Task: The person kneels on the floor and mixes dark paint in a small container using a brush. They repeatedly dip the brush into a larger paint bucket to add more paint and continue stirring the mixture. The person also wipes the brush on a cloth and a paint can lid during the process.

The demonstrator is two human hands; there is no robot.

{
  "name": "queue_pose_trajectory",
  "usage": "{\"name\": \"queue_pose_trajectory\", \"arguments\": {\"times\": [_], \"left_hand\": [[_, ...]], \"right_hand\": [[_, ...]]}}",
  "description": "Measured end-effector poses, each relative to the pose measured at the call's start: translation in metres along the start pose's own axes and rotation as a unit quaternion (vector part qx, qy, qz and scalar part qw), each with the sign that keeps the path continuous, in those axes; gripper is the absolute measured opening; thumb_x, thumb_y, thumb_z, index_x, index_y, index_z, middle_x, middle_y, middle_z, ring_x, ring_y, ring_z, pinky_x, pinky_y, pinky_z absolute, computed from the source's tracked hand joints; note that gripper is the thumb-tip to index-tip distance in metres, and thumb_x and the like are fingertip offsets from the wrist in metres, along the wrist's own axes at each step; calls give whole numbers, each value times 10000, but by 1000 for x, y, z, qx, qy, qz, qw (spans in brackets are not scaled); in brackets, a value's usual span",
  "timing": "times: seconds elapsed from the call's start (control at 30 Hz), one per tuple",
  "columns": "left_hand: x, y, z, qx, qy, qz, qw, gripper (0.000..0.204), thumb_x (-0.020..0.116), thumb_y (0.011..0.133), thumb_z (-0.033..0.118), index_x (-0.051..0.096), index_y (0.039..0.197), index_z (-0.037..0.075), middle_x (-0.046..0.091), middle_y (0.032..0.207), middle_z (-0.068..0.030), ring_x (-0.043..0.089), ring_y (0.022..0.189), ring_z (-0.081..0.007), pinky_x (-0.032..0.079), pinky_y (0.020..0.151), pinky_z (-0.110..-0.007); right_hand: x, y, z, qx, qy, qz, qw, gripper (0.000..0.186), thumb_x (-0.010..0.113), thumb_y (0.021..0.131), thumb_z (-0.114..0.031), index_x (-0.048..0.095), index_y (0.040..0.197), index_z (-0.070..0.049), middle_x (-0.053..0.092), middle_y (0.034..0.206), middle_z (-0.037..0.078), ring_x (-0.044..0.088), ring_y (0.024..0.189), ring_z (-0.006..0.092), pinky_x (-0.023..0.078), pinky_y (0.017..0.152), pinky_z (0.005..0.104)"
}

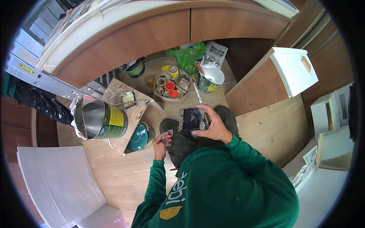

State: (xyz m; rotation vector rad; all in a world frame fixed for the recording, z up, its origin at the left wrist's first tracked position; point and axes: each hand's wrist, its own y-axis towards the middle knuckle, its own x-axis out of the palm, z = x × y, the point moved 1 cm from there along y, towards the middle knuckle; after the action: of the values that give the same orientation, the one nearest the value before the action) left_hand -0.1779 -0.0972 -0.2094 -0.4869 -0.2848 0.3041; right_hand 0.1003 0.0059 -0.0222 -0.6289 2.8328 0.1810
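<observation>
Plank floor [273,133], right hand [215,127] gripping dark-faced box [191,119], left hand [161,142] pinching pale scrap [170,132], kind unclear

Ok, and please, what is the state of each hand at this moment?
Left hand: partly closed; whether it grips the small pale flat piece cannot be told.
Right hand: closed, holding the dark rectangular object with grey edges.

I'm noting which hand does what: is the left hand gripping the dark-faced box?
No, the right hand grips the dark-faced box, while the left hand is apart from it.
</observation>
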Motion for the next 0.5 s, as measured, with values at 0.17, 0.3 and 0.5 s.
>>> {"name": "queue_pose_trajectory", "arguments": {"times": [0.17, 0.3, 0.5], "left_hand": [[19, -27, 59, 114, 53, 12, 992, 290, 657, 1030, 90, 708, 1307, 21, 725, 941, -40, 583, 743, -76, 483, 649, -238], [38, -60, 99, 195, 133, 73, 969, 365, 633, 1058, 299, 737, 1250, 7, 576, 767, 39, 464, 656, -58, 377, 575, -240], [86, -85, 107, 117, -69, -67, 989, 495, 539, 1028, 154, 520, 1485, -36, 719, 939, -117, 623, 697, -182, 490, 574, -282]], "right_hand": [[2, 2, -1, -66, 20, 12, 998, 908, 959, 679, -146, 491, 1454, -72, 587, 1338, 113, 617, 1217, 234, 499, 1049, 360], [-6, -10, 7, -88, 21, 20, 996, 947, 963, 658, -227, 481, 1457, -66, 588, 1372, 166, 602, 1284, 319, 479, 1105, 412], [-42, -39, 15, -148, -30, 9, 989, 963, 913, 646, -266, 439, 1472, -123, 590, 1326, 168, 636, 1183, 356, 523, 967, 445]]}}
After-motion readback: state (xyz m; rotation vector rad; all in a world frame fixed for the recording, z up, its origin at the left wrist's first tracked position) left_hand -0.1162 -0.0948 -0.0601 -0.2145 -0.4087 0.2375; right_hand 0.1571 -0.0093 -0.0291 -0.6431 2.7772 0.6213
